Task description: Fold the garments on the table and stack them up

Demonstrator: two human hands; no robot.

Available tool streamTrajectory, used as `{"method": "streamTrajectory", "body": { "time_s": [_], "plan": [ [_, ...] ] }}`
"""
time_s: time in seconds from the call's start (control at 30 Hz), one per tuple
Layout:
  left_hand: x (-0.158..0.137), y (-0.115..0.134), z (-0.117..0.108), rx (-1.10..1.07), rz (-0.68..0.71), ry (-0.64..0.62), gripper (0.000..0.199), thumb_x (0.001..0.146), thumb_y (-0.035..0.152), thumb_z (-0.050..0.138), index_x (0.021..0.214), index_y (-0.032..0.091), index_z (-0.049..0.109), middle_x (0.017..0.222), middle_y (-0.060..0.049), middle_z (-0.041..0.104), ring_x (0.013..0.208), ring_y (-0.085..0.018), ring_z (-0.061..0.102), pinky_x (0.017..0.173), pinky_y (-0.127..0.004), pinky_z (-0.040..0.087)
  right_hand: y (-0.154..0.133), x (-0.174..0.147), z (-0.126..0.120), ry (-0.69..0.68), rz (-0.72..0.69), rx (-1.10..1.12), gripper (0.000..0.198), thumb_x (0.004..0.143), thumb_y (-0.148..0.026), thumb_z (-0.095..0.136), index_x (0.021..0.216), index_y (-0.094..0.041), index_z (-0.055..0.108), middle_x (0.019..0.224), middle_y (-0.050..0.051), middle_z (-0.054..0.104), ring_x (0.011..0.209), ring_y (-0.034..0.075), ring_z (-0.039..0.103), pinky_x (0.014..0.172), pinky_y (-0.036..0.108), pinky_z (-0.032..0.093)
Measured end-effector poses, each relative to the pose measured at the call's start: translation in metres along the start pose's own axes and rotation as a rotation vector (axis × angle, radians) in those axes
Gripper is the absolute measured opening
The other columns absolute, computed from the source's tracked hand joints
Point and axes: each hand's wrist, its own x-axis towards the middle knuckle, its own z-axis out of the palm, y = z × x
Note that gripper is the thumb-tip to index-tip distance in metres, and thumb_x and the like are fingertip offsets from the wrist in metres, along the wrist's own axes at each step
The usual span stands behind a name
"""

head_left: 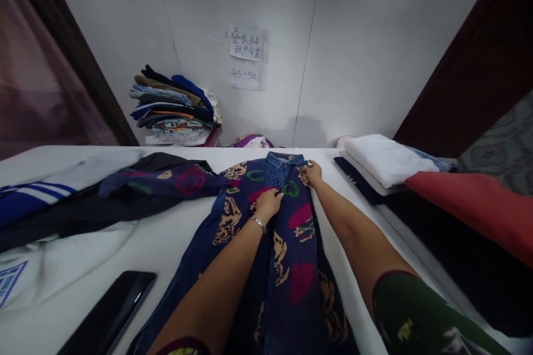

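Note:
A long dark-blue patterned shirt point(303, 222) with a denim collar lies front up on the table, its collar at the far end. Tan, magenta and green shapes cover it. One sleeve point(183, 182) stretches out to the left over other clothes; the other sleeve is not visible. My left hand point(268, 203), with a bracelet at the wrist, is closed on the shirt's front beside the buttoned opening. At the right shoulder seam, my right hand point(314, 171) pinches the fabric. The hem runs out of view beneath my forearms.
A black phone-like device point(112, 310) lies on the white table point(166, 249) at left front. Spread clothes, including a white garment point(70, 263), cover the left side. Folded white clothes point(383, 158) and a red garment point(478, 199) are stacked right. Behind stands a clothes pile point(175, 102).

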Motion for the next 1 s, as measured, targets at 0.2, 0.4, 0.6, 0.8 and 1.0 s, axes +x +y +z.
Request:
{"method": "streamTrajectory", "body": {
  "time_s": [0.2, 0.4, 0.6, 0.8, 1.0],
  "plan": [
    [0.006, -0.002, 0.008, -0.021, -0.101, 0.042, 0.041, 0.097, 0.035, 0.036, 0.089, 0.014, 0.071, 0.096, -0.015, 0.073, 0.090, -0.024, 0.069, 0.077, -0.031, 0.047, -0.005, 0.005, 0.004, 0.009, -0.021, -0.080, 0.047, 0.075, -0.016, 0.060, 0.121, -0.017, 0.056, 0.074, -0.001, 0.065, 0.052, 0.010, 0.058, 0.047, 0.018, 0.045],
    [-0.004, 0.000, 0.012, 0.016, -0.122, 0.122, 0.031, 0.095, 0.026, 0.039, 0.099, 0.014, 0.068, 0.105, -0.016, 0.071, 0.102, -0.025, 0.066, 0.085, -0.031, 0.044, 0.001, -0.003, -0.001, -0.109, -0.055, -0.323, 0.050, 0.074, -0.017, 0.065, 0.123, -0.016, 0.057, 0.088, 0.008, 0.071, 0.080, 0.021, 0.069, 0.073, 0.032, 0.053],
    [-0.003, -0.002, 0.013, 0.030, -0.134, 0.148, 0.029, 0.095, 0.024, 0.040, 0.097, 0.015, 0.067, 0.102, -0.014, 0.072, 0.100, -0.024, 0.067, 0.084, -0.031, 0.044, -0.014, -0.025, 0.001, -0.182, -0.280, -0.509, 0.057, 0.086, -0.028, 0.055, 0.141, -0.018, 0.043, 0.149, 0.013, 0.042, 0.141, 0.025, 0.031, 0.114, 0.042, 0.024],
    [-0.008, 0.000, 0.013, 0.060, -0.117, 0.141, 0.025, 0.094, 0.027, 0.043, 0.096, 0.017, 0.066, 0.100, -0.013, 0.073, 0.097, -0.023, 0.068, 0.080, -0.029, 0.044, -0.008, -0.051, 0.030, -0.567, -0.366, -1.001, 0.065, 0.096, -0.051, 0.036, 0.151, -0.016, 0.029, 0.160, 0.012, 0.019, 0.148, 0.028, 0.010, 0.116, 0.048, 0.009],
    [-0.009, 0.001, 0.012, 0.107, -0.097, 0.137, 0.025, 0.093, 0.027, 0.044, 0.096, 0.015, 0.066, 0.099, -0.015, 0.073, 0.096, -0.024, 0.068, 0.079, -0.030, 0.044, -0.014, -0.056, 0.031, -0.590, -0.315, -0.982, 0.067, 0.098, -0.054, 0.029, 0.152, -0.016, 0.025, 0.161, 0.011, 0.016, 0.149, 0.026, 0.008, 0.117, 0.044, 0.006]
  ]
}}
